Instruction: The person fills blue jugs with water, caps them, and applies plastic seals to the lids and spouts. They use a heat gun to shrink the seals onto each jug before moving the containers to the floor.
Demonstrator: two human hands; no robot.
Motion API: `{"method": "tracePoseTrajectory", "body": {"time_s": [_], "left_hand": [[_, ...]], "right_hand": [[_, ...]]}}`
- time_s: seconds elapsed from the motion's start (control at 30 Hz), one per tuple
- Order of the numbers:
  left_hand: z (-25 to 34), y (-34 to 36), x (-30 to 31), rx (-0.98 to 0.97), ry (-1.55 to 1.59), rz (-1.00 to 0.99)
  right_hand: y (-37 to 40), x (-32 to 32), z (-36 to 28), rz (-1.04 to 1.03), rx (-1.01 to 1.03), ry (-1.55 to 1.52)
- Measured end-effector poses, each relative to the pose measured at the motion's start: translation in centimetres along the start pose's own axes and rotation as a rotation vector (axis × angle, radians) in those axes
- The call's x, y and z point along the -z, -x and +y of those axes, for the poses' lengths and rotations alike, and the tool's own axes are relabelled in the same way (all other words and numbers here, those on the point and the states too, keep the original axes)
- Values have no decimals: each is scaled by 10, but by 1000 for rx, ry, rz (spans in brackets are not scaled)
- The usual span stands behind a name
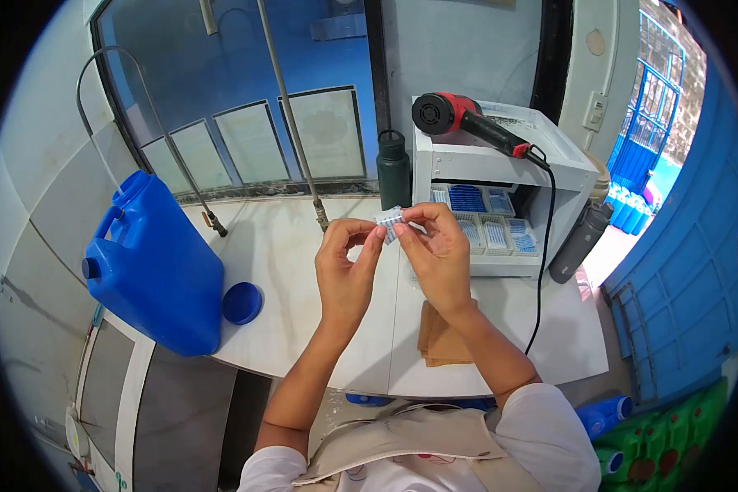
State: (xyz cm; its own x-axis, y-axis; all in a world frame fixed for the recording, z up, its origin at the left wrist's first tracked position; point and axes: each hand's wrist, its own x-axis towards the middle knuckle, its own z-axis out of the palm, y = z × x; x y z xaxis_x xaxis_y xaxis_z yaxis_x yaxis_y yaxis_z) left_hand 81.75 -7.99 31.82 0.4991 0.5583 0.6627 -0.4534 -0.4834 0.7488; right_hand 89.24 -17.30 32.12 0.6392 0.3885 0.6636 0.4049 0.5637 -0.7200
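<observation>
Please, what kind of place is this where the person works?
Probably a small water-refill or bottling shop. A big blue jug stands on the white counter, a heat gun lies on the shelf unit, and the left hand and right hand hold a small white piece like those in its trays.

No legible text in view. Print on small packet (392,220), pinched between left hand (346,266) and right hand (439,250): blue on white, too small to read. Print on stacked packets (488,234) in white cabinet (500,160), far right corner of worktop (279,262): blue-white, blurred, unreadable. Markings on heat gun (455,115) atop the cabinet: cannot be made out.
</observation>
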Motion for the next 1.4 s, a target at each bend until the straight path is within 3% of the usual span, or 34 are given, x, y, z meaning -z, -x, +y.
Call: {"method": "tracePoseTrajectory", "body": {"time_s": [0.13,0.2,0.27,0.3,0.33,0.4,0.43,0.5,0.57,0.67,0.77,0.8,0.93,1.0,1.03,1.1,1.13,1.2,1.23,1.3,1.4], "left_hand": [[-5,-6,3,-21,58,-63],[-4,-7,9,85,121,-27],[-3,-13,19,87,224,-1],[-2,-16,25,87,325,27],[0,-17,32,57,300,60],[3,-18,51,46,246,130],[5,-17,65,38,215,176],[11,-13,105,11,57,276],[11,-7,153,-150,-225,420],[35,6,240,-196,-397,614],[54,11,348,-163,-632,819],[64,8,380,-149,-881,857],[71,-19,467,-73,-832,732],[77,-32,478,47,-732,637],[81,-37,480,44,-728,624],[86,-45,483,141,-698,478],[86,-49,484,139,-692,467],[85,-55,485,114,-814,287],[81,-57,486,114,-813,275],[72,-58,484,-131,-1170,154],[96,-52,477,-125,-1377,186]], "right_hand": [[-8,0,-5,-44,-15,36],[-31,15,-11,-177,11,332],[-72,25,-35,2,-79,634],[-103,43,-21,30,289,886],[-136,61,-6,87,450,1268],[-183,77,-6,-151,119,1721],[-212,89,11,-243,-268,1655],[-258,129,68,-447,-285,1704],[-254,129,75,-282,-270,1771],[-241,124,68,-186,-199,1802],[-235,119,46,-271,-243,1808],[-240,134,49,-221,-192,1793],[-207,130,10,-71,5,1543],[-184,139,3,-1,-124,1291],[-156,120,-11,56,-281,1139],[-94,66,-37,119,-308,795],[-66,37,-47,130,-310,799],[-19,-17,-61,-35,-261,369],[0,-35,-57,-24,-266,371],[35,-68,-36,25,-275,106],[74,-147,-48,-78,-293,1]]}}
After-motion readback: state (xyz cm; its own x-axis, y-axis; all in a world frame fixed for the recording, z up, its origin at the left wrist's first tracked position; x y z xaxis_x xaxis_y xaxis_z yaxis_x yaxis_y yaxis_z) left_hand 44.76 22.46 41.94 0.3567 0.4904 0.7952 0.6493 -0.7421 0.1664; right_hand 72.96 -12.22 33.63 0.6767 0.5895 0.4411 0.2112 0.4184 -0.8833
